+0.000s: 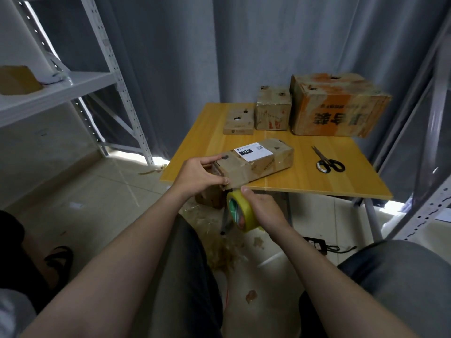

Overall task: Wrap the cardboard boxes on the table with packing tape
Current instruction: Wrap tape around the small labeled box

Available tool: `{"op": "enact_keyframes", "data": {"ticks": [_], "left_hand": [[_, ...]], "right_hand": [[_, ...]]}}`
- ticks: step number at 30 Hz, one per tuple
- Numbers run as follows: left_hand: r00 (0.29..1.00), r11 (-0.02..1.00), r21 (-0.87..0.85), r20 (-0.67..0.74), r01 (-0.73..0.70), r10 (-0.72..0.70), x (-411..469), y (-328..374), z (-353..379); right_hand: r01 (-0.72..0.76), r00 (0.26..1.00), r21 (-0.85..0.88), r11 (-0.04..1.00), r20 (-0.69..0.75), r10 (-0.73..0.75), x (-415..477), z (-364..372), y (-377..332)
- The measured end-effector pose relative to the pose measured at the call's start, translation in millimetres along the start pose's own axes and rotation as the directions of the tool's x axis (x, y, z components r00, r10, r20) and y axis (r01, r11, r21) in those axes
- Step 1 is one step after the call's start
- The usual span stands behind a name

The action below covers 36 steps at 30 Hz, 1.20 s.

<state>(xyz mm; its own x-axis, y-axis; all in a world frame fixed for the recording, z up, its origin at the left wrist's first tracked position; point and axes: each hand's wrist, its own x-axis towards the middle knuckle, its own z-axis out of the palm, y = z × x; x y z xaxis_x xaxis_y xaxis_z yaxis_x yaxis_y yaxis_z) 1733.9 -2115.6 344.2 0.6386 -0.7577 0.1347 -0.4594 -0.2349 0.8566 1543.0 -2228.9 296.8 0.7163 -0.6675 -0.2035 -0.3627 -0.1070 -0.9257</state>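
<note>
A long cardboard box (pixel 263 162) with a white label lies at the near edge of the yellow wooden table (pixel 305 176), its near end overhanging the edge. My left hand (pixel 197 176) grips that near end, fingers curled over the top and thumb on the side. Just below the table edge my right hand (pixel 263 211) holds a roll of yellow packing tape (pixel 240 213), thumb on the rim close to the box's lower corner. Three more cardboard boxes stand at the back: a flat small one (pixel 239 120), a medium one (pixel 273 111) and a large orange-printed one (pixel 336 106).
Black-handled scissors (pixel 328 161) lie on the table's right side. A white metal shelf rack (pixel 73 81) stands left, another rack upright (pixel 429 203) right. Grey curtains hang behind. Tape scraps and cardboard bits litter the tiled floor (pixel 227 254) by my knees.
</note>
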Motion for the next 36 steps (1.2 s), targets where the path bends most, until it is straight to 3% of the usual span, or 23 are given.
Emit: {"op": "enact_keyframes", "data": {"ticks": [3,7,9,13,18,23,27,30,36], "left_hand": [[0.998,0.995,-0.080,-0.001,0.063,-0.063,7.3,2.4,-10.3],[0.971,0.952,-0.199,-0.001,0.235,-0.240,18.7,7.8,-17.4],[0.947,0.905,-0.280,0.067,0.319,-0.313,19.9,13.4,-13.4],[0.916,0.872,-0.282,0.158,0.401,-0.370,24.7,17.4,-12.9],[0.945,0.936,-0.163,0.154,0.312,-0.288,33.1,13.0,-17.8],[0.984,0.983,0.052,0.024,0.176,-0.178,39.2,10.7,-18.6],[0.996,1.000,-0.029,0.089,-0.001,0.004,39.3,6.9,-22.2],[0.989,0.997,-0.079,0.147,-0.018,0.030,39.3,1.8,-18.2],[0.994,0.993,-0.057,0.036,-0.103,0.105,45.0,-5.7,-11.1]], "right_hand": [[0.121,0.992,0.054,0.991,0.013,-0.122,-8.4,-6.9,-11.8],[0.164,0.978,0.293,0.942,0.075,-0.194,-13.3,-24.7,-49.0],[0.183,0.975,0.304,0.935,0.064,-0.212,-13.4,-24.2,-61.5],[0.145,0.986,0.378,0.914,0.025,-0.166,-10.7,-16.2,-63.9],[0.151,0.987,0.390,0.908,-0.011,-0.159,-3.6,-12.1,-59.7],[0.150,0.988,0.371,0.917,-0.022,-0.153,7.1,-11.0,-70.4],[0.130,0.990,0.343,0.930,0.000,-0.139,18.9,-10.7,-84.2],[0.133,0.987,0.339,0.931,0.036,-0.154,27.9,-14.7,-92.1],[0.247,0.945,0.461,0.852,0.078,-0.316,26.6,-9.2,-80.5]]}}
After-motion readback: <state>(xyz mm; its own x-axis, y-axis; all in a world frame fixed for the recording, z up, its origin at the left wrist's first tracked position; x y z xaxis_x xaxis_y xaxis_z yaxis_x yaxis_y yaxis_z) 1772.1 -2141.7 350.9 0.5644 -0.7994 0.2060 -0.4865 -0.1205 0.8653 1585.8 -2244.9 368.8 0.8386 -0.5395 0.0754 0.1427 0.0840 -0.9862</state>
